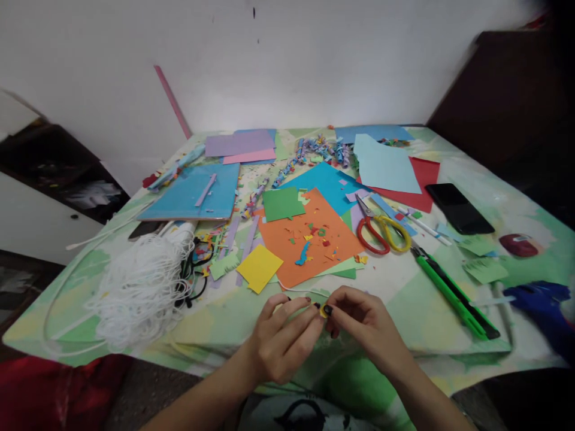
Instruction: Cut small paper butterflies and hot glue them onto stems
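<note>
Near the table's front edge my left hand [287,338] and my right hand [362,317] meet, fingertips pinched around a small yellow paper piece [323,310]. Fingers cover most of it, so its exact shape is hard to make out. A white cord [309,291] runs just beyond my fingers. Past the hands lies an orange paper sheet [287,251] strewn with tiny coloured scraps. A yellow paper square [259,268] and a green paper square [284,203] rest by it. Scissors [380,230] with one red and one yellow handle lie to the right.
A heap of white cord [135,293] fills the left side. To the right are a green box cutter [453,293], a black phone [459,208] and a blue glue gun [541,305]. Curled paper strands [321,149] and a light blue sheet [386,164] lie farther back.
</note>
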The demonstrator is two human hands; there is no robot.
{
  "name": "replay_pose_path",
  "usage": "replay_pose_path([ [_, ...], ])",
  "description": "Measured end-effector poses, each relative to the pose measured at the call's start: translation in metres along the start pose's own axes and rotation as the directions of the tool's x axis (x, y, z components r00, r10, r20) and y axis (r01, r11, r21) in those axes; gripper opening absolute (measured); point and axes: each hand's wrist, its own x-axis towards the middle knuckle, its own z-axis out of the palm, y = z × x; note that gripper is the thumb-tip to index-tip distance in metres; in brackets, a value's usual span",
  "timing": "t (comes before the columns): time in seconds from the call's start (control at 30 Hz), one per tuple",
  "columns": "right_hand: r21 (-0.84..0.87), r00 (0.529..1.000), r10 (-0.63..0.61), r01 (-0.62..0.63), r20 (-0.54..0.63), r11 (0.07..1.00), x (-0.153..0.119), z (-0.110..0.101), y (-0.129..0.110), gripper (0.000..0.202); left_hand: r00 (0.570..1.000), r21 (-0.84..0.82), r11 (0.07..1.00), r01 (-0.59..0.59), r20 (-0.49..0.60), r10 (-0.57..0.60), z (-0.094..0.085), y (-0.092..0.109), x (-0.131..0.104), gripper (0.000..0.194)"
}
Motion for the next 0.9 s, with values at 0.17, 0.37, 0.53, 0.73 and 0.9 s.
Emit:
replay_pose_path([
  [0.17, -0.1, 0.999, -0.012, 0.015, 0.031, 0.995, 0.003, -0.007, -0.006, 0.013, 0.998, -0.03, 0.998, -0.062, 0.031, 0.062, 0.001, 0.002, 0.001, 0.02],
  [0.37, -0.345, 0.98, -0.15, 0.098, -0.128, 0.933, 0.015, -0.032, 0.001, 0.012, 0.922, 0.315, 0.878, 0.36, 0.022, -0.386, -0.001, -0.034, -0.005, 0.048],
  [0.53, -0.504, 0.96, -0.242, 0.141, -0.141, 0.852, 0.029, -0.054, 0.004, 0.015, 0.609, 0.538, 0.617, 0.575, 0.221, -0.762, -0.014, -0.076, -0.01, 0.066],
  [0.73, -0.693, 0.974, -0.224, 0.147, -0.021, 0.706, 0.04, -0.054, 0.002, 0.016, 0.363, 0.386, 0.482, 0.787, 0.342, -0.867, -0.02, -0.093, -0.01, 0.066],
  [0.9, -0.777, 0.961, -0.277, 0.176, 0.003, 0.604, 0.04, -0.052, 0.003, 0.017, 0.229, 0.062, 0.277, 0.959, 0.405, -0.885, -0.033, -0.106, -0.003, 0.056],
])
